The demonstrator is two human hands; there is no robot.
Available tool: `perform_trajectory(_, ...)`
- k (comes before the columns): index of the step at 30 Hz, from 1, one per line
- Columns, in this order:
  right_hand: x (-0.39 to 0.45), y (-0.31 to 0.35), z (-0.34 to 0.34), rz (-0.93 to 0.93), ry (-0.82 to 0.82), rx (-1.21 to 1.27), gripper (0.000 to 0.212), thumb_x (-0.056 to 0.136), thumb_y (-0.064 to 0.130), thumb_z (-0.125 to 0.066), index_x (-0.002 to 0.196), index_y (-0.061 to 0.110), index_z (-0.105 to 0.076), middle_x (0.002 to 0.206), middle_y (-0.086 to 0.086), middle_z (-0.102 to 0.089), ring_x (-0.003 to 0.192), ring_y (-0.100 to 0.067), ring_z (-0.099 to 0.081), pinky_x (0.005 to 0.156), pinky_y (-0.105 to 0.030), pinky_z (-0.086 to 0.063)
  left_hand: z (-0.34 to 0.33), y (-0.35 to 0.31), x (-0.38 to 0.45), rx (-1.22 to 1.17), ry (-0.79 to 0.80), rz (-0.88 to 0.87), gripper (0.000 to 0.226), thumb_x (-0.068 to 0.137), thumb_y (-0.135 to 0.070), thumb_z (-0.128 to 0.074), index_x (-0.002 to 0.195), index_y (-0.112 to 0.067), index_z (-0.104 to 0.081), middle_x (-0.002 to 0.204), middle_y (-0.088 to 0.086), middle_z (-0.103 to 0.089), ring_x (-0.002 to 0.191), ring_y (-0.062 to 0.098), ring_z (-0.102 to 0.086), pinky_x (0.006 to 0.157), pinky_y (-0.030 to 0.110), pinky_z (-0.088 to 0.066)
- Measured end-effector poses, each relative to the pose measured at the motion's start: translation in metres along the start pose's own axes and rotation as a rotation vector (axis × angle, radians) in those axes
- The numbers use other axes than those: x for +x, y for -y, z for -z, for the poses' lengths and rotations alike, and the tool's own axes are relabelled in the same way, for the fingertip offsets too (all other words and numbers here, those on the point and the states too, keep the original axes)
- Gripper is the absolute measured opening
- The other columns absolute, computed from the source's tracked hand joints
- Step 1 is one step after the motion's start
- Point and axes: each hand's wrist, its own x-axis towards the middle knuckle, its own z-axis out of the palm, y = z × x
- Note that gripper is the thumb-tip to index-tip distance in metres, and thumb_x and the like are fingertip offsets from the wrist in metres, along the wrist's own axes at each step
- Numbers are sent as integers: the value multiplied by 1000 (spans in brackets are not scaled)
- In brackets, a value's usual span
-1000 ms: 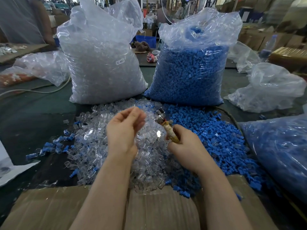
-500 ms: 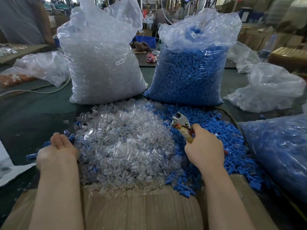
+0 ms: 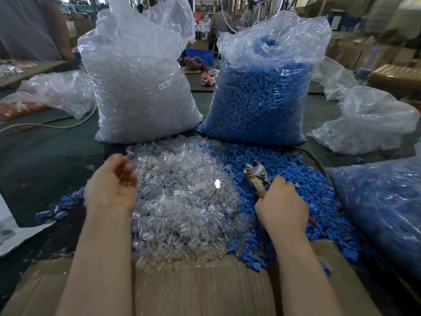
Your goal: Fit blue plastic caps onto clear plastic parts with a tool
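Observation:
A heap of clear plastic parts (image 3: 182,201) lies in front of me, with loose blue caps (image 3: 296,192) spread to its right. My left hand (image 3: 111,188) hovers over the left edge of the clear heap, fingers loosely curled and blurred, with nothing seen in it. My right hand (image 3: 282,208) grips the taped handle of a plier-like metal tool (image 3: 255,173), whose jaws point up and away over the blue caps. A few capped pieces (image 3: 60,207) lie on the table to the left.
A tall bag of clear parts (image 3: 139,87) and a bag of blue caps (image 3: 262,94) stand behind the heaps. Another blue-filled bag (image 3: 385,206) lies at right. Cardboard (image 3: 200,290) covers the near edge. Crumpled bags (image 3: 369,119) and a cable (image 3: 45,126) lie around.
My left hand left the tool, swung out to the far left, and has now come back to the clear heap. My right hand moved the tool right, over the blue caps.

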Motion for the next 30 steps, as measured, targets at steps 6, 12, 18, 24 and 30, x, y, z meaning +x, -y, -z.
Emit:
perform_trajectory(6,0,-2,-1,51,13,12,31,90,24,-60,116,15,-46,114,-8,-58,96,-30,-61,70,-36,-39,-25,34,-33,1043,496,-238,6,90,-22,-68,95,-25,-66,96,-6,-70,82,3,-63,59,14,-46)
perform_trajectory(12,1,-1,-1,9,6,13,22,89,23,-59,103,14,-45,101,-7,-63,90,-28,-61,67,-34,-38,-32,58,-39,1873,572,-527,48,90,-44,-65,136,-36,-53,144,1,-49,131,25,-45,112,45,-37)
perform_trajectory(18,1,0,-1,11,4,32,13,91,21,-55,93,15,-44,89,-5,-58,76,-26,-54,64,-33,-38,-31,59,-37,1692,561,-577,20,90,-29,-69,111,-29,-68,99,-13,-62,71,-7,-52,59,14,-39)
perform_trajectory(24,0,1,-2,13,10,17,14,90,23,-58,99,14,-51,97,-7,-63,80,-26,-58,64,-32,-39,-35,60,-37,1545,500,-634,20,94,-33,-61,111,-27,-70,83,-19,-62,64,-6,-56,48,9,-33)
perform_trajectory(30,-1,2,0,-20,-84,17,22,91,23,-58,109,11,-53,105,-9,-61,86,-28,-61,64,-33,-37,-39,62,-44,1342,554,-576,20,95,-33,-61,106,-24,-74,76,-19,-64,61,-3,-61,48,3,-41)
